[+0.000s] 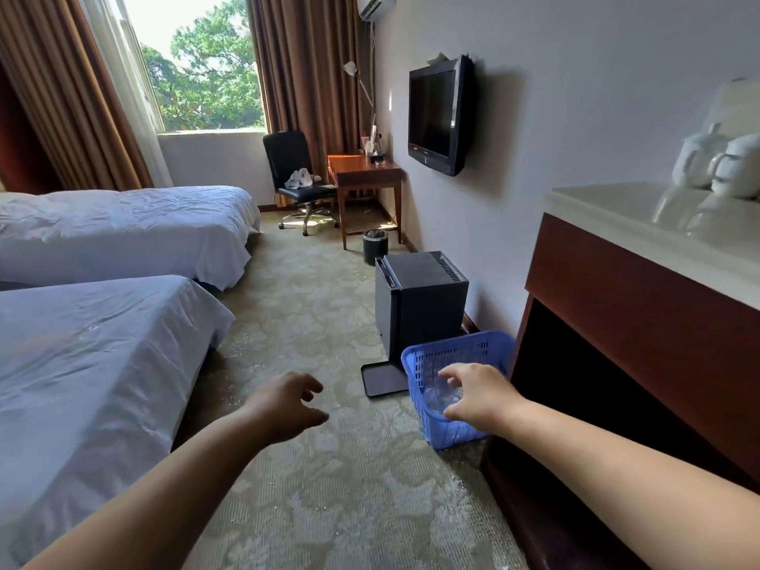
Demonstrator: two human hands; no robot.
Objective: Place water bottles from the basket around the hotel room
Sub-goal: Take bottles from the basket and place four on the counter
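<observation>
A blue plastic basket [427, 359] stands on the carpet beside a dark wooden cabinet. Clear water bottles [440, 394] lie inside it, partly hidden. My right hand [477, 394] hovers over the basket's opening with fingers spread and loosely curled, holding nothing. My left hand [286, 403] is out over the carpet to the left of the basket, fingers relaxed and empty.
Two beds with white sheets [103, 355] fill the left side. A black mini fridge [419, 298] and a black tray [382, 380] sit behind the basket. The cabinet top [641, 224] carries white kettles. A desk [364, 172], chair and bin stand by the window; a TV hangs on the wall.
</observation>
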